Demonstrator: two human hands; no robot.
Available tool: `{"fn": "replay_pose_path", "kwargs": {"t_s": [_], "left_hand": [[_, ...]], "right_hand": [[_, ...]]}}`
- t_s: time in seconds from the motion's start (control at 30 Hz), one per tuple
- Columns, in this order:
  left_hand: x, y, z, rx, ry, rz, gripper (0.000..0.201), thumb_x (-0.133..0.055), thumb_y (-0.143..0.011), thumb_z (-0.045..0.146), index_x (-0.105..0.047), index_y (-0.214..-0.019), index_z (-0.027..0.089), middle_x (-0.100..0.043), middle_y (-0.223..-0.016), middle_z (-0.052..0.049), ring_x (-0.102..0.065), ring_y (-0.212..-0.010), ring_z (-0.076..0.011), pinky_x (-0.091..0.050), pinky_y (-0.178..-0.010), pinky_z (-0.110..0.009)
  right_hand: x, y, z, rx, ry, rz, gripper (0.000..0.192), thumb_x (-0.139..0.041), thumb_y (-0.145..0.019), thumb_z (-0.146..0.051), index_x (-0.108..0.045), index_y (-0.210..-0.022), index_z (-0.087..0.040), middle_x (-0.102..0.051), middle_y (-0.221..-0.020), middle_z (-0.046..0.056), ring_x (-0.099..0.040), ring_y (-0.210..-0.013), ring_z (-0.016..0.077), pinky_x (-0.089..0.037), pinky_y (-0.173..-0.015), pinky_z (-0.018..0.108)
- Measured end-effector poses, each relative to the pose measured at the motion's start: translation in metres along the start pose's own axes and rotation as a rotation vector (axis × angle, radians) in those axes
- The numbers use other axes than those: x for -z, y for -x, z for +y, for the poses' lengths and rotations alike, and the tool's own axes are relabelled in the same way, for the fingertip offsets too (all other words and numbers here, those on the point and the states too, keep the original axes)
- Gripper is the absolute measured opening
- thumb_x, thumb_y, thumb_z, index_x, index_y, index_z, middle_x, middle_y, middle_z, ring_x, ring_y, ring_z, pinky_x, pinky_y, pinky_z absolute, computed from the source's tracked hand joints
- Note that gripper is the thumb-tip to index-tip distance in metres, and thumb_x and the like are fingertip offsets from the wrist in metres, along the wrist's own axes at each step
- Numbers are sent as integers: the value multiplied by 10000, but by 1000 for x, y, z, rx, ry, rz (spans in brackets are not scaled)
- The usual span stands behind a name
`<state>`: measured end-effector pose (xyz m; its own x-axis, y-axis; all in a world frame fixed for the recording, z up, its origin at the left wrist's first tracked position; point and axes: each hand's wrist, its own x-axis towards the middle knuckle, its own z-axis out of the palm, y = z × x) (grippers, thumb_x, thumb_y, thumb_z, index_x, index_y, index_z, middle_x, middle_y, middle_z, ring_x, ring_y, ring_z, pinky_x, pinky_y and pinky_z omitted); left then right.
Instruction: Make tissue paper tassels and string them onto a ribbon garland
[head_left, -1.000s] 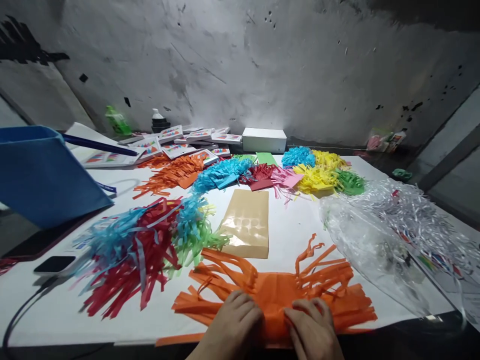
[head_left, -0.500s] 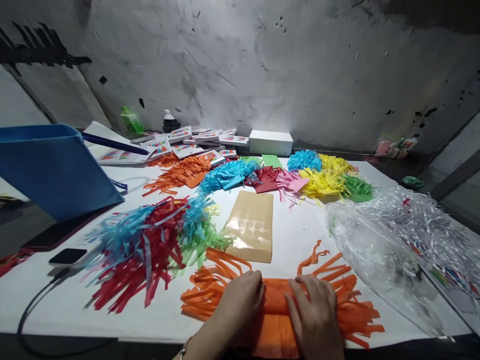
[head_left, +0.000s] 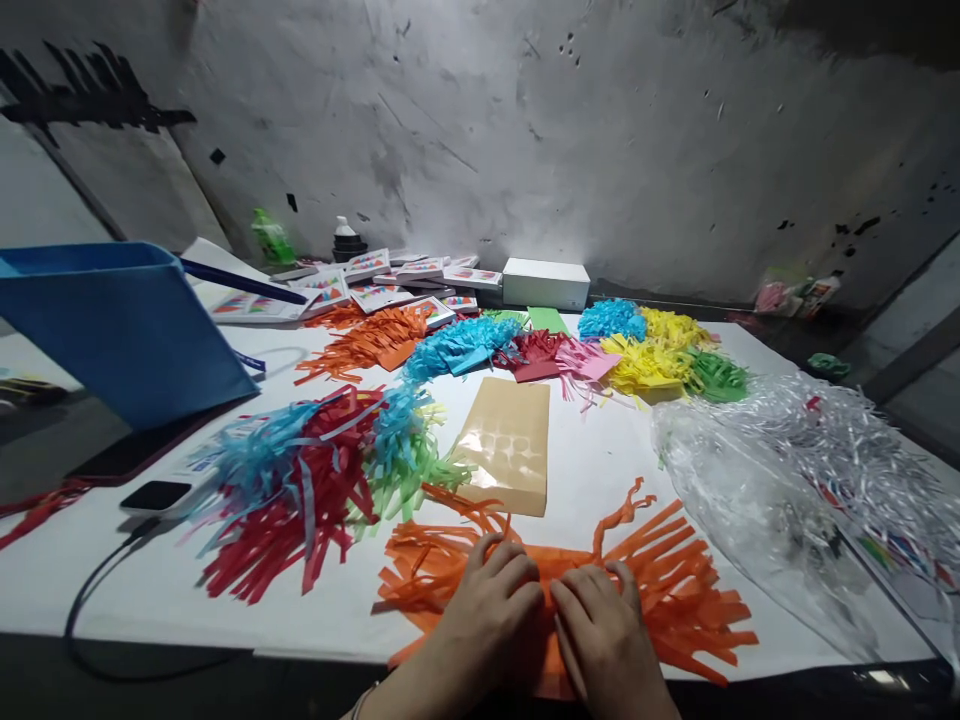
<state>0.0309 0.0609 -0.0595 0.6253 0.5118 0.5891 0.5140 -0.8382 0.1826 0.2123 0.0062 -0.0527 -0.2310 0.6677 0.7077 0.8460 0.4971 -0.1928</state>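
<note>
Orange tissue paper (head_left: 671,590) with fringed ends lies flat at the table's near edge, its strips fanning out to both sides. My left hand (head_left: 491,605) has its fingers curled over the middle band of this paper, gripping it. Close beside it on the right, my right hand (head_left: 600,625) bends its fingers onto the same band and pinches it. Both sets of fingertips are partly hidden. Just beyond the paper is a tan packet (head_left: 506,445) with a shiny patch of clear round shapes.
Red fringed paper (head_left: 330,500) and other coloured tassels lie left. A white device (head_left: 169,495) with a cable and a blue folder (head_left: 142,330) stand farther left. Colourful tassels (head_left: 652,365), small printed boxes and a white box (head_left: 546,284) line the back. A clear plastic bag (head_left: 750,510) lies right.
My hands have come closer together over the middle of the orange paper. My right hand has moved left, and less of the paper's middle shows. The view has shifted slightly.
</note>
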Motion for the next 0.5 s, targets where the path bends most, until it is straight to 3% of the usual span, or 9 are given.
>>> {"fn": "replay_pose_path", "kwargs": {"t_s": [0.1,0.27,0.4,0.5], "left_hand": [[-1,7,-3,24,23,-27,154,-593,-948,186,-612,-798,213,-631,-753,26,-547,-803,-164,-315,-997,-395],[4,8,-9,165,-7,-149,110,-629,-902,140,-628,-823,216,-675,-798,17,-570,-779,-175,-316,-891,-371],[7,-6,-3,413,-116,-202,195,-539,-885,58,-615,-769,195,-664,-720,2,-572,-712,-193,-302,-842,-400],[11,-17,3,473,-168,-250,183,-528,-884,81,-621,-774,194,-670,-712,-11,-586,-721,-221,-299,-854,-435]], "right_hand": [[-2,10,7,1,38,-15,391,-272,-1050,-203,-640,-918,-201,-694,-863,31,-609,-888,189,-278,-1021,429],[0,19,20,-122,15,-20,347,-315,-1048,-235,-607,-860,-228,-673,-860,13,-583,-903,204,-292,-980,440],[-5,4,24,-235,98,-150,315,-367,-1015,-215,-554,-762,-231,-602,-749,9,-524,-761,210,-304,-835,411],[-8,-10,28,-270,94,-175,280,-416,-983,-202,-537,-733,-235,-588,-708,5,-503,-721,214,-291,-772,390]]}}
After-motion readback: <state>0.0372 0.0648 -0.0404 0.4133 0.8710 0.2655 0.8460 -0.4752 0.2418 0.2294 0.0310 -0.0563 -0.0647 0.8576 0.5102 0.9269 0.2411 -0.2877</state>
